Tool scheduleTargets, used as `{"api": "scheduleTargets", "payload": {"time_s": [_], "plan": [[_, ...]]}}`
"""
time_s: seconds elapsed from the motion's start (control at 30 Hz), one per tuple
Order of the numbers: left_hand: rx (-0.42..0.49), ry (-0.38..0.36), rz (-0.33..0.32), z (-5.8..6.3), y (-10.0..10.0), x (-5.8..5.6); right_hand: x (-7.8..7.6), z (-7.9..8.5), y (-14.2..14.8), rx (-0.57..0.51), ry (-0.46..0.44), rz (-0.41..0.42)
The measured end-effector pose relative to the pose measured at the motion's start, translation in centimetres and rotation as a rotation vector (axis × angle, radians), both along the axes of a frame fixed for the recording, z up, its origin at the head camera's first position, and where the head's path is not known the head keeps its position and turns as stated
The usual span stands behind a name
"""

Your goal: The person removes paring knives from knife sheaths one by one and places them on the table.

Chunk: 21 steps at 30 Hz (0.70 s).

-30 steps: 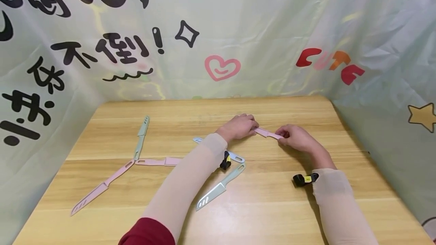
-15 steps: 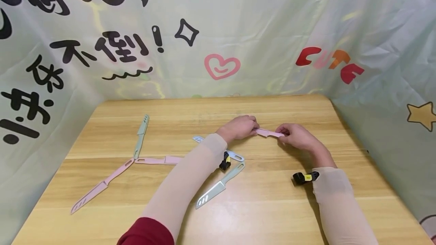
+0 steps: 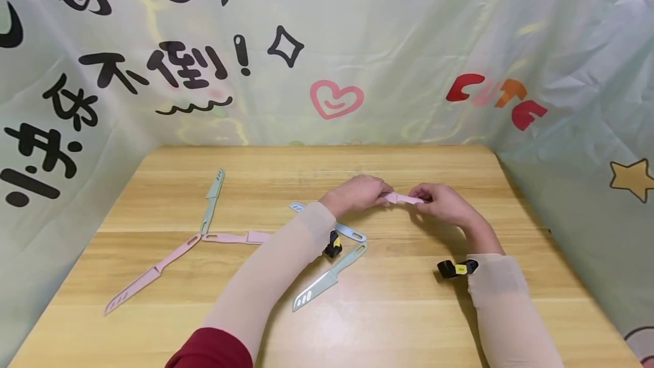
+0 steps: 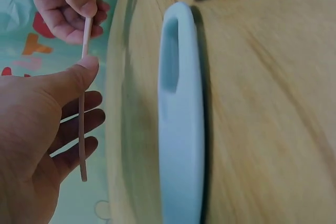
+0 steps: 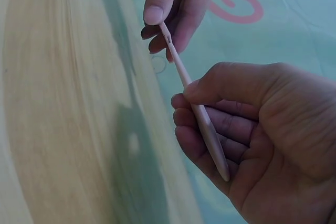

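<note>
A pink knife point(image 3: 405, 199) is held between both hands near the far right of the table. My left hand point(image 3: 357, 193) pinches its blade end, thumb against the fingers. At the other end my right hand point(image 3: 443, 203) pinches the handle. In the left wrist view the knife point(image 4: 82, 135) appears edge-on, as a thin strip crossing the left hand point(image 4: 47, 103). The right wrist view shows the handle point(image 5: 210, 135) running along the right hand's point(image 5: 273, 114) curled fingers, slightly above the table.
On the wooden table point(image 3: 398, 311) lie a light blue knife point(image 3: 350, 233) partly under the left forearm, a green knife point(image 3: 329, 277), another green knife point(image 3: 212, 200), and two pink knives, one point(image 3: 134, 291) pointing front left, the other point(image 3: 230, 238) partly covered. Printed cloth point(image 3: 398, 44) surrounds the table.
The pink knife in my hands has turned to lie more level, and less of its flat face shows. My right hand has shifted slightly left. The other knives stay where they were.
</note>
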State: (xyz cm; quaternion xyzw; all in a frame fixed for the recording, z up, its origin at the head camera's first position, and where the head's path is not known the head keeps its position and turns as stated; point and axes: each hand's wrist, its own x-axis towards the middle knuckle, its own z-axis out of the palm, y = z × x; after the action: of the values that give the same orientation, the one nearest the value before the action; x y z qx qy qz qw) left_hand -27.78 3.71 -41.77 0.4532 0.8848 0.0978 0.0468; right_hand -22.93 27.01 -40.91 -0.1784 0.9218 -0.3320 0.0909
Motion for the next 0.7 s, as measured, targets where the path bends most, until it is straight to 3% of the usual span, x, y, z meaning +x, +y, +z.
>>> {"api": "scheduleTargets", "payload": {"time_s": [0.33,0.7], "plan": [[0.03,0.011,0.01,1.5,-1.5,0.7,0.1,1.1,-1.1,-0.029,0.026,0.036],[0.043,0.064,-0.022,1.5,-3.4,2.2,0.7,1.1,-3.0,-0.109,0.01,0.077]]}}
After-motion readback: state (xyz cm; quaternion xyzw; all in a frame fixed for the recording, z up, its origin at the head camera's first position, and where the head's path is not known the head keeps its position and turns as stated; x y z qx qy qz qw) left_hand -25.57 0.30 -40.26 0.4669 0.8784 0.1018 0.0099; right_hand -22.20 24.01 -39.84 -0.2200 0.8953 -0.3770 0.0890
